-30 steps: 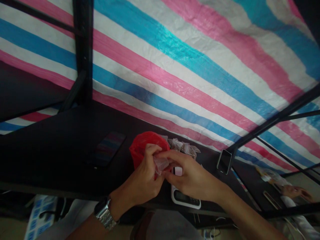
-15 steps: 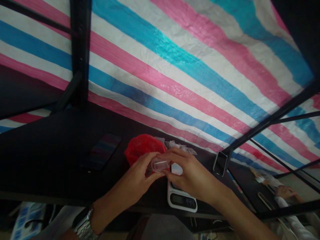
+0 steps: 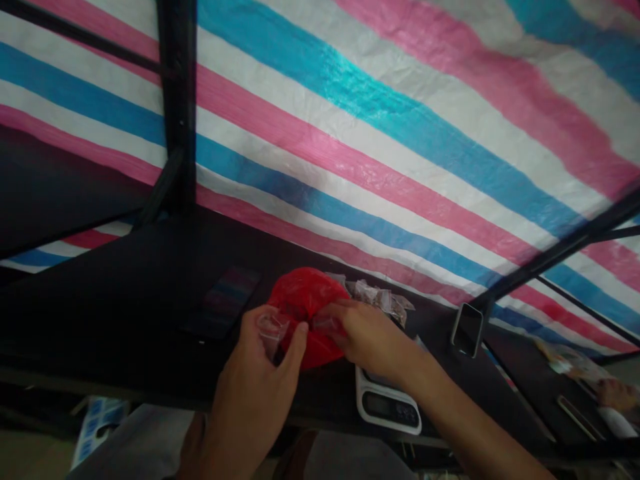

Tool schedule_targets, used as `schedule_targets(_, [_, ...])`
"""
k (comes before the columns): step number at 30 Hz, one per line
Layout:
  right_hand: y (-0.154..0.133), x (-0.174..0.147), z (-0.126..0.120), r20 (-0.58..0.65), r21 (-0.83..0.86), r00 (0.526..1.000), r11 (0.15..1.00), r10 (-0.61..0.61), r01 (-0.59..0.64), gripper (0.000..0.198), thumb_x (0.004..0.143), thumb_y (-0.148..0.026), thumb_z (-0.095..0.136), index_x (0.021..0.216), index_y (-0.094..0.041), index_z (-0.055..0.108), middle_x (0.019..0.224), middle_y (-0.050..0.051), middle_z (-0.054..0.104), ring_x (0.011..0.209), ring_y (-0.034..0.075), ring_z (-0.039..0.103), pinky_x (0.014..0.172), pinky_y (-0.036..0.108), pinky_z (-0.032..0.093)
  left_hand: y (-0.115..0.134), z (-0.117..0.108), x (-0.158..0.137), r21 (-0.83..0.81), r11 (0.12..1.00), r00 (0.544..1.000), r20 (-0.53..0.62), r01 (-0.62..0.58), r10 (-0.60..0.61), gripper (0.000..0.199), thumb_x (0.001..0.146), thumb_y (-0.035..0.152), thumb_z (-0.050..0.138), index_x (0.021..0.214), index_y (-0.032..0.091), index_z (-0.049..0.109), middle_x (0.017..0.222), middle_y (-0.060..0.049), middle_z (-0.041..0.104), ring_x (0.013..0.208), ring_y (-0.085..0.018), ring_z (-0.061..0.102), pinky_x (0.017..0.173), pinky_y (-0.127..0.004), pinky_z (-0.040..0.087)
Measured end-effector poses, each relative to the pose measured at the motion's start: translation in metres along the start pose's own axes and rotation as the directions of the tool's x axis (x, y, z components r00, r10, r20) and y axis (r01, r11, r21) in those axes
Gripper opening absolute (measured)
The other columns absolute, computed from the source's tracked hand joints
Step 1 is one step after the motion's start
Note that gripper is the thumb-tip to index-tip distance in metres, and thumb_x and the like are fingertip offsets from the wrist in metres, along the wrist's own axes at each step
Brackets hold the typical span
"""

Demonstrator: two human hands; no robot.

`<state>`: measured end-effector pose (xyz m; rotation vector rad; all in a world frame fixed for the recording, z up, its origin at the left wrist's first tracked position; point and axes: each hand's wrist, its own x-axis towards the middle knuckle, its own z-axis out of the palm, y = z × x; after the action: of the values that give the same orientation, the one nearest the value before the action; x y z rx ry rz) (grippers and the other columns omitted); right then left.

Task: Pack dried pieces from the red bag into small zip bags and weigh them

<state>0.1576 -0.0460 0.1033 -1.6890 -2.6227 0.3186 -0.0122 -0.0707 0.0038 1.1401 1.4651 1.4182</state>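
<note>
My left hand [image 3: 260, 380] is closed at the near left side of a red plastic bag [image 3: 307, 283], pinching a small clear plastic bag [image 3: 273, 330] between thumb and fingers. The fingers of my right hand [image 3: 377, 340] reach into the mouth of the red bag, closed around what looks like a small clear plastic cup [image 3: 327, 325], partly hidden. What lies inside the red bag is too dark to make out. Beneath my right wrist is a white digital scale [image 3: 390, 410], its platform mostly covered by the hand.
Several small clear packets with brownish contents [image 3: 383, 300] lie behind the scale. A phone [image 3: 467, 330] leans by the frame post at right, and a dark flat panel [image 3: 223, 300] lies at left. Another person's hand [image 3: 617, 393] shows at the far right. Striped sheeting [image 3: 350, 133] forms the back.
My hands were together around the clear container in front of the red bag. They have separated: the right has moved into the bag's mouth, the left holds the clear plastic bag beside it.
</note>
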Motion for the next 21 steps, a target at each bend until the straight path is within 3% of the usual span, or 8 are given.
schedule_targets(5, [-0.005, 0.000, 0.030, 0.026, 0.205, 0.999, 0.978, -0.036, 0.030, 0.036, 0.086, -0.008, 0.067, 0.119, -0.020, 0.074, 0.123, 0.008, 0.080, 0.109, 0.026, 0.076, 0.092, 0.033, 0.053, -0.018, 0.018, 0.011, -0.031, 0.997, 0.995, 0.067, 0.074, -0.072, 0.046, 0.081, 0.055, 0.075, 0.109, 0.024, 0.054, 0.089, -0.002, 0.069, 0.082, -0.028, 0.073, 0.075, -0.043, 0.060])
schedule_targets(10, [0.013, -0.007, 0.025, 0.121, 0.479, 0.992, 0.877, -0.036, -0.027, 0.029, 0.090, -0.014, 0.072, 0.117, -0.024, 0.077, 0.115, 0.001, 0.082, 0.101, 0.019, 0.077, 0.089, 0.028, 0.054, -0.017, 0.023, 0.017, -0.180, 0.977, 0.993, 0.039, 0.115, -0.110, 0.043, 0.064, 0.024, 0.065, 0.106, 0.024, 0.055, 0.091, -0.002, 0.070, 0.084, -0.024, 0.073, 0.076, -0.038, 0.061])
schedule_targets(16, [0.028, -0.004, 0.017, -0.044, 0.290, 0.985, 0.946, 0.165, -0.145, 0.033, 0.091, -0.006, 0.062, 0.116, -0.021, 0.077, 0.114, 0.007, 0.081, 0.105, 0.023, 0.075, 0.089, 0.032, 0.052, -0.007, 0.015, 0.013, -0.161, 0.986, 0.999, 0.002, 0.035, -0.035, 0.045, 0.061, 0.021, 0.062, 0.105, 0.026, 0.060, 0.088, -0.001, 0.070, 0.081, -0.022, 0.072, 0.068, -0.032, 0.061])
schedule_targets(21, [0.012, 0.000, 0.040, -0.079, 0.393, 0.973, 0.903, 0.219, -0.172, 0.048, 0.083, 0.001, 0.055, 0.120, -0.023, 0.075, 0.122, 0.006, 0.080, 0.105, 0.022, 0.074, 0.085, 0.029, 0.050, -0.015, 0.011, 0.011, -0.057, 0.995, 0.996, -0.041, -0.079, 0.077, 0.044, 0.070, 0.028, 0.067, 0.112, 0.029, 0.056, 0.078, 0.004, 0.064, 0.069, -0.021, 0.068, 0.061, -0.032, 0.059])
